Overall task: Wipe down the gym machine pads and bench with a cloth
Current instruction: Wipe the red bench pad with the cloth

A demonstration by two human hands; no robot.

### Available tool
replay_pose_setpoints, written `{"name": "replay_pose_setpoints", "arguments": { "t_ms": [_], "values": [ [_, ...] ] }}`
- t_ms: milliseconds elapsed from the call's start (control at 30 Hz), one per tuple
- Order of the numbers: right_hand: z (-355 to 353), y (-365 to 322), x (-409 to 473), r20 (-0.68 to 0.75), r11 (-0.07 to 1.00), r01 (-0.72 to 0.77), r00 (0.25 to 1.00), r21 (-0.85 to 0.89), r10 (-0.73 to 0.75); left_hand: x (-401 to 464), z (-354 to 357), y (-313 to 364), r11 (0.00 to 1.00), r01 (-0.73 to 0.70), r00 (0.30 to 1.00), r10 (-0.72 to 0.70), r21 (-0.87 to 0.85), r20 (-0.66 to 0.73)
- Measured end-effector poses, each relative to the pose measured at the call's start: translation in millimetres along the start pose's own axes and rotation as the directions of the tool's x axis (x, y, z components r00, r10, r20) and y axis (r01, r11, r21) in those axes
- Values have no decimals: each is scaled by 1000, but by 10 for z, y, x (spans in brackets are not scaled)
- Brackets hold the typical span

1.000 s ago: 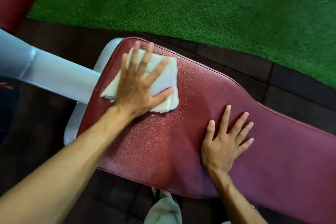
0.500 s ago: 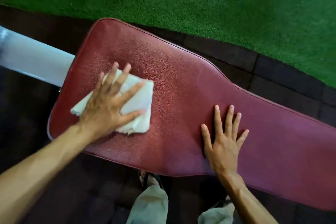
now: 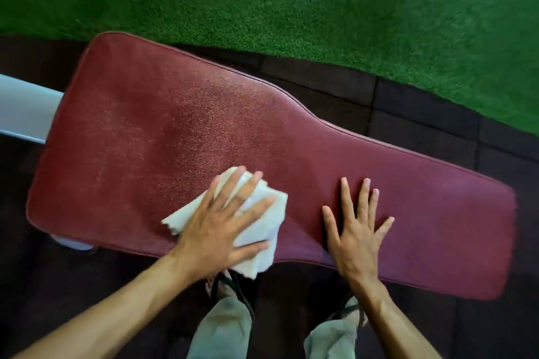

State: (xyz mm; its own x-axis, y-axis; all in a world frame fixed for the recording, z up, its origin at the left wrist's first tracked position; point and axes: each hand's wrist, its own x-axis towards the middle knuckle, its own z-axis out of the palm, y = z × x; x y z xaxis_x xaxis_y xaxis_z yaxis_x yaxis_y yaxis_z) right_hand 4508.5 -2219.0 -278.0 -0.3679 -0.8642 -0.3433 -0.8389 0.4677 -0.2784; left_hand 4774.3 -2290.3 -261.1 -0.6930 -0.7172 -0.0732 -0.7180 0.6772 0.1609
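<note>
Bench (image 3: 180, 137): dark red padded top, wide at the left, narrower toward the right, running across the view.
Cloth (image 3: 262, 230): white, crumpled, on the bench at its near edge, one corner hanging just over that edge.
Left hand (image 3: 221, 224): palm down on top of the cloth, fingers spread and flat, pressing rather than gripping it.
Right hand (image 3: 357, 230): released, flat on the bare bench just beside the cloth, not touching it.
Floor (image 3: 408, 114): dark mats under the bench, green turf (image 3: 291, 3) beyond.

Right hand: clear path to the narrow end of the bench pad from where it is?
Probably yes. The right hand lies flat and empty on the bench pad, and the pad surface toward the narrow end is bare; the cloth sits under the left hand.
</note>
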Motion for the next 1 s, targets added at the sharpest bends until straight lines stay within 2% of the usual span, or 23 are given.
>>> {"name": "replay_pose_setpoints", "arguments": {
  "t_ms": [100, 167, 233, 300, 367, 467, 600, 733, 867, 1000],
  "values": [
    [-45, 189, -54, 20, 1000, -17, 1000, 8, 17, -185, -83, -264, 999, 46, 998, -47, 14, 39],
    [-72, 330, -90, 17, 1000, -15, 1000, -3, 15, 17, -123, -348, 979, 203, 979, -203, -19, 24],
    [-94, 470, -101, 21, 1000, 6, 1000, -21, -6, 481, -131, -311, 915, 399, 916, -401, -60, -28],
    [-123, 576, -86, 20, 1000, 5, 1000, -18, -5, 1040, -108, -169, 861, 503, 858, -508, -78, -76],
    [-168, 672, -51, 12, 999, -44, 999, 22, 44, 1519, -38, 112, 886, 461, 881, -464, -57, -90],
    [-202, 843, -9, -7, 998, -56, 998, 28, 56, 1798, 158, 744, 969, 246, 962, -246, -14, -115],
    [-216, 1055, 40, -10, 1000, 10, 1000, -27, -11, 1489, 331, 1316, 992, 119, 990, -122, -41, -75],
    [-234, 1190, 64, -17, 998, 58, 998, -4, -58, 870, 311, 1270, 1000, 7, 1000, -7, -11, 20],
    [-278, 1423, 87, -4, 1000, -10, 1000, 7, 10, 668, 203, 969, 999, 46, 999, -45, -30, 18],
    [-352, 1720, 86, 15, 997, -75, 997, 21, 75, 1293, 210, 949, 968, 250, 967, -251, -23, -48]
  ]
}}
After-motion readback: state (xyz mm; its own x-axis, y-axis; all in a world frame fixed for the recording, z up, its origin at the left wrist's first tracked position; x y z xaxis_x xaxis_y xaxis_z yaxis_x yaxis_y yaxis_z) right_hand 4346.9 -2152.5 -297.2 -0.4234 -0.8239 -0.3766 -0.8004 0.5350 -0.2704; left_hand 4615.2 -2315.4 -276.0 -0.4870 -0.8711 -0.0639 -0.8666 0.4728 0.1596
